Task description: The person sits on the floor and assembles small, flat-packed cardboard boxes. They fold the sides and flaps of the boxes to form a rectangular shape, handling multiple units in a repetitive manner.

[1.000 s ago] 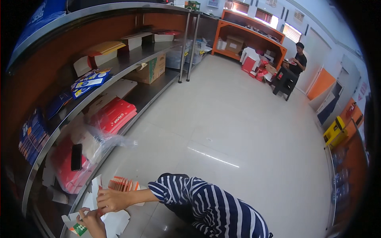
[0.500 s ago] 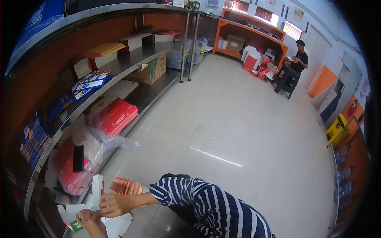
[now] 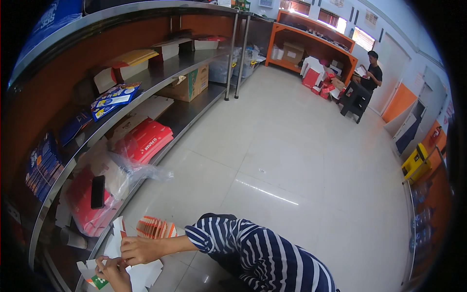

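A white cardboard carton [image 3: 146, 276], partly unfolded, spreads beneath my hands at the lower left; orange and green print shows on its flaps. My right hand [image 3: 139, 250] reaches across from the right, its fingers closed on the carton's edge. Just below and left of it, my left hand [image 3: 115, 274] has bent fingers pinching a flap next to the green patch. The two hands nearly meet, and the exact fold between them is hidden. Beside my right forearm lies a row of orange-and-white folded cartons [image 3: 156, 228].
Metal shelving [image 3: 194, 104] runs along the left, holding red flat boxes [image 3: 143, 141], blue packets [image 3: 114, 100] and a brown box [image 3: 187, 85]. A black phone [image 3: 98, 192] rests on plastic-wrapped red boxes. Beyond the tiled floor [image 3: 272, 151], a person sits by a black stool [image 3: 357, 100].
The whole view has shifted slightly. My left hand's fingers have moved closer to my right hand on the carton, and the green-printed flap has tilted.
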The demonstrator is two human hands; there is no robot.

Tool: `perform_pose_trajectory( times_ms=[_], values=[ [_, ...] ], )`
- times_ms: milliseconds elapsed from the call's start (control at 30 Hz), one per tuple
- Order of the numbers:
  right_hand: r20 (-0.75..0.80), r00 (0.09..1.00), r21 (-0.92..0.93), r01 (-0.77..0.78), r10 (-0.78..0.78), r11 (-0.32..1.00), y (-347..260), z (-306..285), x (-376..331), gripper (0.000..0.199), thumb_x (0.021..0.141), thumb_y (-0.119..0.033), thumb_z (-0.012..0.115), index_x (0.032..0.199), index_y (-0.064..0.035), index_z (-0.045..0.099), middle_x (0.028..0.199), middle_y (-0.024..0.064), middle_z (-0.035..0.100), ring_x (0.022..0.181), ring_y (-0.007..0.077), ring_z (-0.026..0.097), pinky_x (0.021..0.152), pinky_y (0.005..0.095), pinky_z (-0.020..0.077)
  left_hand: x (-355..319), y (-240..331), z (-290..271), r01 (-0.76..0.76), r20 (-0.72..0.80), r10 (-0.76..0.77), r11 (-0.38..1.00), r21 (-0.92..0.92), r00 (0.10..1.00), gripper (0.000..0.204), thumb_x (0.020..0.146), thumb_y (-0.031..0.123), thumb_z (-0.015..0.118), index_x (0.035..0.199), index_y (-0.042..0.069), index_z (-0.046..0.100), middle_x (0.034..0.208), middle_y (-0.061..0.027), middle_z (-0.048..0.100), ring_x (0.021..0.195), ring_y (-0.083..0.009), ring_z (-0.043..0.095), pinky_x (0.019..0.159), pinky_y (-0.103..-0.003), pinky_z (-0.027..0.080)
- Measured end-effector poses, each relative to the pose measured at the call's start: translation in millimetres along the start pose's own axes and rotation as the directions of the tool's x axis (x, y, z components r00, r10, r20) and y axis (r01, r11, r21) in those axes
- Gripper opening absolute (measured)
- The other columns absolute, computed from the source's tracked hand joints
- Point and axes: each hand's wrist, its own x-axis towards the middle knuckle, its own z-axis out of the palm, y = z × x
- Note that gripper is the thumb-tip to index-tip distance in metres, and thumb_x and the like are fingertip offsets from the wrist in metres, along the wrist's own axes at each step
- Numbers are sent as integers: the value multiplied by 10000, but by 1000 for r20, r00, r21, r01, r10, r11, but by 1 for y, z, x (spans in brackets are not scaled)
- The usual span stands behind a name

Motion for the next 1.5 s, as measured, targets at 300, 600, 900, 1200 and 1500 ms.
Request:
perform_pose_trajectory(
  times_ms=[300,600,900,1200,1500],
  values=[
    [-32,999,-74,-30,28,997,0,-4,-5,119,704,-132,629,718,-19,594,722,49,516,744,211,513,753,365,424,0,8,7,-85,-72,87,996,39,994,165,603,16,654,765,48,662,838,-96,529,1025,-259,422,914,-443,250],
    [8,996,-76,-86,86,993,-4,2,-12,111,704,-124,630,709,-20,591,723,60,501,758,218,508,758,365,418,3,2,16,-88,-19,89,995,50,996,161,579,-13,653,734,22,632,815,-104,561,1025,-272,434,902,-421,264],
    [-79,955,16,-285,285,959,-5,-2,-3,86,678,-108,622,699,-29,596,807,58,553,830,241,519,784,376,411,2,13,11,-124,-159,137,988,91,978,135,612,18,664,737,41,621,803,-81,549,1009,-258,449,914,-468,256],
    [-126,975,-104,-195,182,975,3,-2,0,90,661,-107,618,660,-33,566,786,47,550,794,226,515,804,403,402,7,8,5,5,-125,0,999,41,992,197,686,89,669,863,80,582,884,-38,521,1005,-230,460,927,-468,252],
    [-167,980,-140,-129,105,982,1,-15,7,101,664,-88,612,641,-22,540,763,58,538,763,209,518,795,405,400,9,2,-2,-206,-327,262,959,196,908,153,762,215,605,774,64,582,1017,-80,537,1115,-263,427,972,-480,243]
  ],
)
